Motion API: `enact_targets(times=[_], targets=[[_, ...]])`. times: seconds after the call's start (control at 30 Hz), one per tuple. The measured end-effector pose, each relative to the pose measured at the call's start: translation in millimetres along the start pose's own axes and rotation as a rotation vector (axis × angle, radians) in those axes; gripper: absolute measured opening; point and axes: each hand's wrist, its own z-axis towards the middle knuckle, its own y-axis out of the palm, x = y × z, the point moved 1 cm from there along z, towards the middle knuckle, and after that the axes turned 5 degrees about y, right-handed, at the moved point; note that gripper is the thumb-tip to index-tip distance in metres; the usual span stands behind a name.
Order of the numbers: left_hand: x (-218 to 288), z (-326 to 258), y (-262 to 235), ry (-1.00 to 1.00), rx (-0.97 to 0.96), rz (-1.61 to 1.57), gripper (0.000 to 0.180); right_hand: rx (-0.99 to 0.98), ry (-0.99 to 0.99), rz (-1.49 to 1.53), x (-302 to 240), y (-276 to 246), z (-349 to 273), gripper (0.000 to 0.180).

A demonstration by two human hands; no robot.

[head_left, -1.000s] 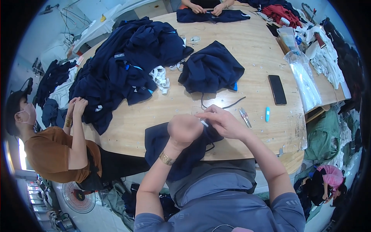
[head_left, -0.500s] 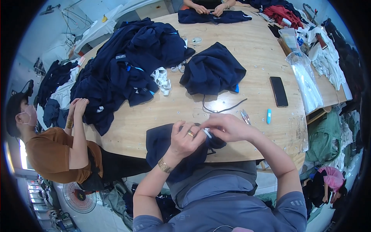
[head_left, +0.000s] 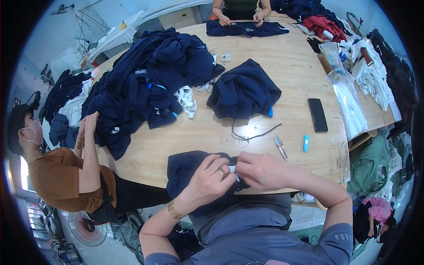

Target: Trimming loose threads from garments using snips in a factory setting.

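Note:
At the near table edge lies a navy garment (head_left: pixel 185 165), partly hanging over toward my lap. My left hand (head_left: pixel 211 177), with a ring and a gold watch, is closed on its cloth, fingers bent. Close against it, my right hand (head_left: pixel 261 171) pinches at the same spot with thumb and fingers pressed together. A small white piece (head_left: pixel 232 168) shows between the two hands; its kind is too covered to tell. Beyond them a second navy garment (head_left: pixel 245 88) sits bunched up, a dark cord (head_left: pixel 256 137) trailing from it.
Thread snips (head_left: pixel 280 147), a light-blue capped tube (head_left: pixel 305 143) and a black phone (head_left: pixel 317 115) lie to the right. A large navy garment pile (head_left: pixel 150 75) covers the left, with white strips (head_left: pixel 186 101) beside it. One person stands at left; another handles navy cloth (head_left: pixel 247 29) across the table.
The view has shifted, so the table things appear lower. My right fingers have drawn together and moved closer to the left hand. Across the table, the other person's hands have moved apart.

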Motion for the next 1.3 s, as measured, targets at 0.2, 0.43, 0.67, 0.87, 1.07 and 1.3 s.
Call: enact_targets(times=[0.2, 0.43, 0.67, 0.87, 1.07, 1.3], targets=[[-8, -16, 3, -0.001, -0.014, -0.194, 0.011, -0.072, 0.005, 0.051, 16, 2, -17, 0.013], [-7, -25, -2, -0.431, -0.056, -0.709, 0.017, -0.117, 0.189, 0.345, 41, 5, -28, 0.011], [22, 9, -32, 0.053, -0.065, -0.604, 0.015, -0.113, 0.531, 1.736, 20, 16, -21, 0.012], [9, -4, -22, -0.235, 0.106, -0.651, 0.014, 0.16, 0.163, 1.413, -24, 2, -29, 0.016], [8, -5, -35, -0.272, 0.176, -0.734, 0.015, 0.079, -0.091, 0.864, -34, 4, -27, 0.017], [-10, -31, -21, -0.461, 0.157, -0.825, 0.013, 0.031, 0.133, 0.404, -1, -8, -28, 0.015]])
